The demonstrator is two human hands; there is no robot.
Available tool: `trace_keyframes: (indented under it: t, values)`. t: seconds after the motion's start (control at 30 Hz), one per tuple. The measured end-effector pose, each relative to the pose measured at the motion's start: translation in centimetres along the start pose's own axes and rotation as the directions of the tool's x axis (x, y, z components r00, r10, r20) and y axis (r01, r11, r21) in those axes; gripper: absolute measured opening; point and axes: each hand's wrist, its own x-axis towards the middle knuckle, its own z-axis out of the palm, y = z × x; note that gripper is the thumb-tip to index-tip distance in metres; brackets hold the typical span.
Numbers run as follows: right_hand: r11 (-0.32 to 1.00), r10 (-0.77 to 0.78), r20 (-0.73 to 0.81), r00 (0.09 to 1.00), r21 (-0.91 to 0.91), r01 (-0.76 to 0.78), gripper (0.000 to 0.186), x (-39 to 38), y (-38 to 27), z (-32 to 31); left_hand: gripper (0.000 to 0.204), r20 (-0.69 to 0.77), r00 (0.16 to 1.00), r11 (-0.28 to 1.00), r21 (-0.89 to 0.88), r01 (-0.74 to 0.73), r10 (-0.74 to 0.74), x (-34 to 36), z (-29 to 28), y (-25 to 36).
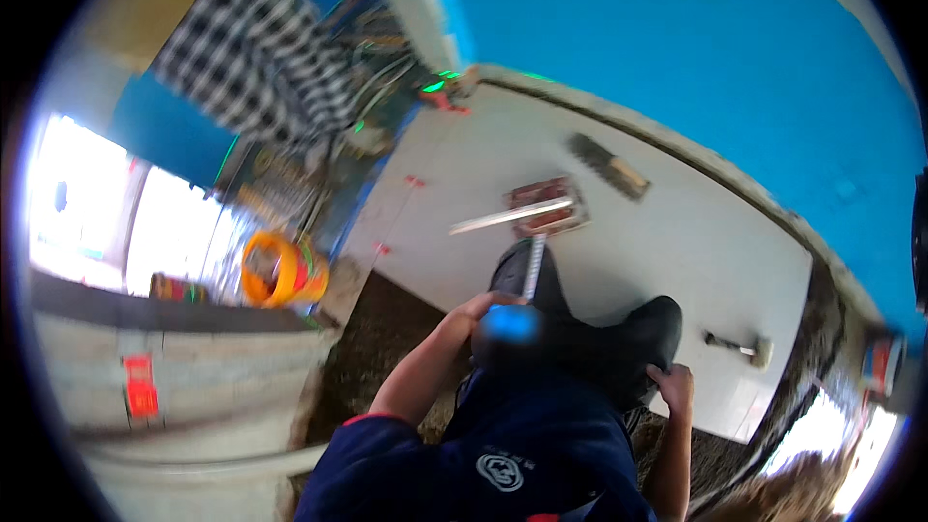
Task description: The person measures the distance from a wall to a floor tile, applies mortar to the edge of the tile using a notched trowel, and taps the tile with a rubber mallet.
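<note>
My left hand (pixel 488 309) is in front of my left thigh, fingers closed round what looks like a tape measure (pixel 534 266). A narrow pale blade with fine marks sticks up from it, and a blurred blue patch lies beside it. My right hand (pixel 674 387) rests by my right knee, its fingers curled in against the dark trousers; whether they pinch anything is hidden. Beyond my knees, a reddish-brown rectangular pad (pixel 551 220) lies on the large pale tile (pixel 464 150). A thin whitish bar (pixel 498 217) crosses over it.
A notched trowel (pixel 609 166) lies at the tile's far side, a mallet (pixel 749 350) at its right. Red clips (pixel 414 181) dot the left part. A yellow bucket (pixel 275 271) and checkered cloth (pixel 261 48) are left. Blue walls (pixel 696 29) rise behind.
</note>
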Motion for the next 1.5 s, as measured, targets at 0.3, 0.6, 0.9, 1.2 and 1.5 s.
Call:
trace_keyframes:
  t: [0.3,0.6,0.9,1.2,1.5]
  values:
    - [0.999,-0.029,0.058,0.998,-0.014,0.03,0.055,0.0,0.8,-0.8,0.036,0.037,0.999,0.998,-0.065,-0.018,0.021,-1.6,3.7,-0.4]
    - [0.996,-0.049,0.055,0.997,0.073,0.045,0.051,1.0,1.5,-0.6,0.037,0.052,0.998,0.999,-0.026,-0.034,0.035,-2.3,4.4,0.5]
    - [0.997,-0.076,0.05,0.996,0.028,0.075,0.054,1.1,2.1,-0.1,0.039,0.075,0.997,1.0,-0.029,-0.003,0.006,-1.8,3.9,0.5]
    - [0.997,-0.053,0.068,0.996,0.054,0.049,0.054,0.5,1.0,-0.7,0.035,0.097,0.995,1.0,-0.02,0.001,0.001,-2.1,4.2,0.6]
    - [0.999,-0.031,0.078,0.996,0.039,0.028,0.053,0.5,0.6,-1.0,0.034,0.094,0.996,0.999,-0.042,0.015,-0.011,-1.8,3.8,0.6]
